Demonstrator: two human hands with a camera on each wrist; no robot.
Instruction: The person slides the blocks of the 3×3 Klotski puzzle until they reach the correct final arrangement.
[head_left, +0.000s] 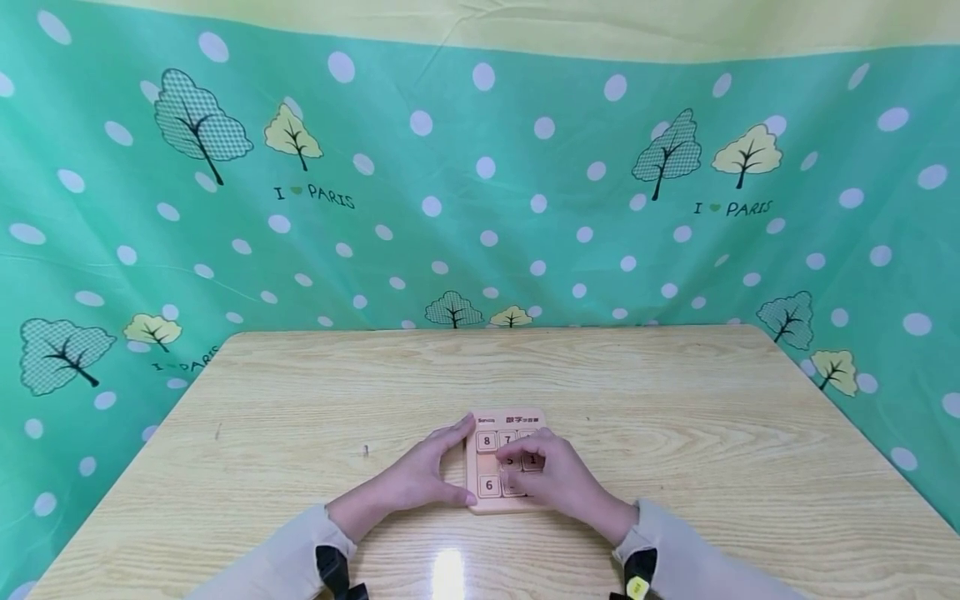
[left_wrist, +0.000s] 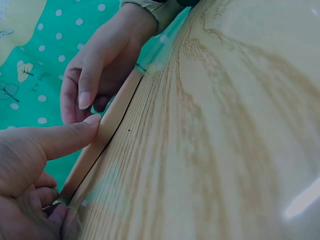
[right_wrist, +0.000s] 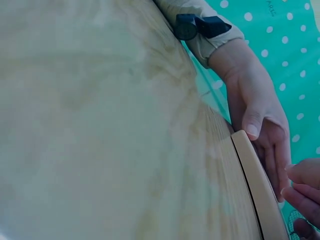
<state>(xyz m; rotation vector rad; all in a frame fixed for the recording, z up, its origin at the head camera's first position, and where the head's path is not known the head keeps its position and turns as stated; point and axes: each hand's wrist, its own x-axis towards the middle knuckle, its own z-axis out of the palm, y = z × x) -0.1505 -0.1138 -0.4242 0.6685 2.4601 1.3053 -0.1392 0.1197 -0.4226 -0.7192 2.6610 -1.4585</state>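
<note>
A pink number sliding puzzle lies flat on the table, its square tiles marked with dark digits. Tile 8 is at its upper left, tile 6 at its lower left, and a bare slot shows between them. My left hand holds the left side of the frame, index finger by the upper corner and thumb by the lower one. Over the tiles is my right hand, index fingertip close to tile 5, thumb lower down. This hand hides several tiles on the right.
The wood-grain table extends around the puzzle. A small dark mark shows left of it. Behind the table hangs a green dotted curtain with printed trees. Black straps circle both wrists.
</note>
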